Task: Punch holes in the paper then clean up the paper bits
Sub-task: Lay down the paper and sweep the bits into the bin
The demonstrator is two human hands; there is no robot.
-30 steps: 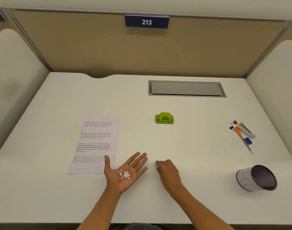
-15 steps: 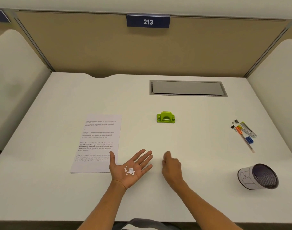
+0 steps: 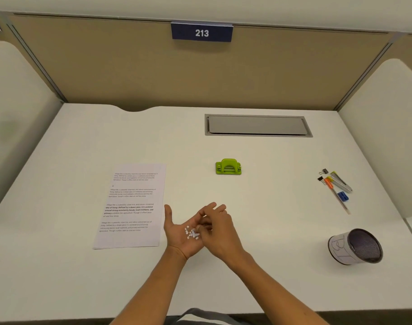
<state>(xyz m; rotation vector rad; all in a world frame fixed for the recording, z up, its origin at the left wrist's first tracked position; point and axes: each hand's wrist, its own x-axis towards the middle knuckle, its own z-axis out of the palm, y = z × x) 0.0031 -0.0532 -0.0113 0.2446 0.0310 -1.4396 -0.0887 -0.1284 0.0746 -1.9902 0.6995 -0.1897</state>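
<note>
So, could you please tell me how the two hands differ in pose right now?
The left hand lies palm up with fingers straight, cupping the paper bits; the right hand is turned palm down. The left hand sits underneath, while the right hand reaches over it, its curled fingers at the bits. Both hover over the desk, beside the paper.

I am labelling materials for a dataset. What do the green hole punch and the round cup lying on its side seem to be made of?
Green hole punch: looks like glossy moulded plastic, evenly bright green; any metal parts cannot be told.
Cup: the inside shows dark fine mesh, probably metal, with a dark rim; a white sheet with pen marks, seemingly paper, wraps the outside.
</note>
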